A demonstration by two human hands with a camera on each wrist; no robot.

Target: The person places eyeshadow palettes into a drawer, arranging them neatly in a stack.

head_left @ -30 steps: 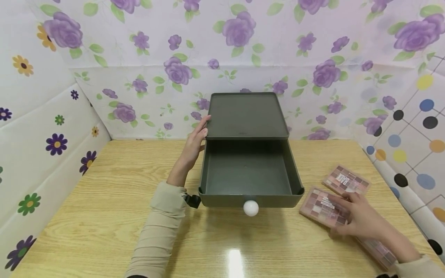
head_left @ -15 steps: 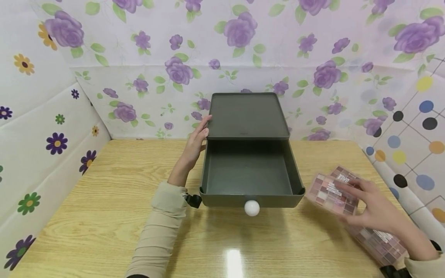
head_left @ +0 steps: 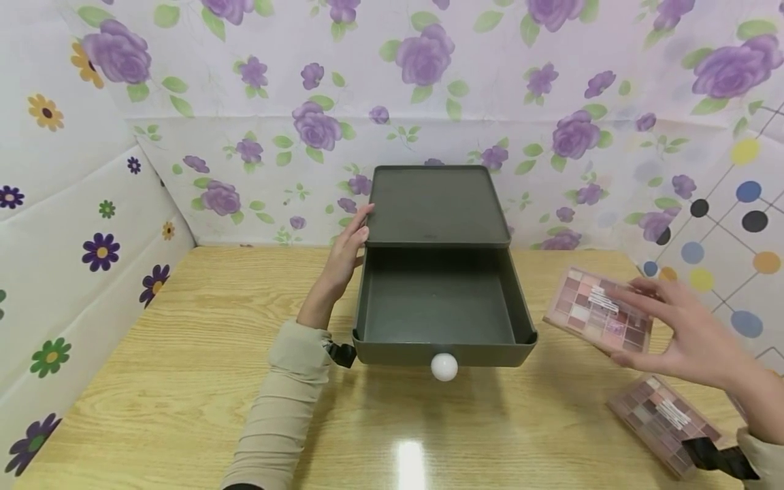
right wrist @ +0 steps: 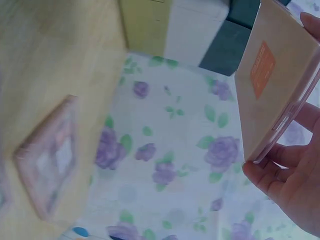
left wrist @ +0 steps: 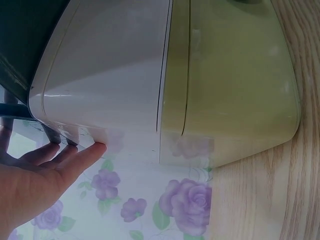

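Eyeshadow palette [head_left: 597,312] pinched in right hand [head_left: 692,333] fingers, lifted beside open drawer [head_left: 437,306]

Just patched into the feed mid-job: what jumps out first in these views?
The dark green plastic drawer box stands at the middle back of the wooden table, its drawer pulled open and empty, with a white round knob in front. The right hand holds a pink eyeshadow palette in the air to the drawer's right. The left hand rests against the box's left side.
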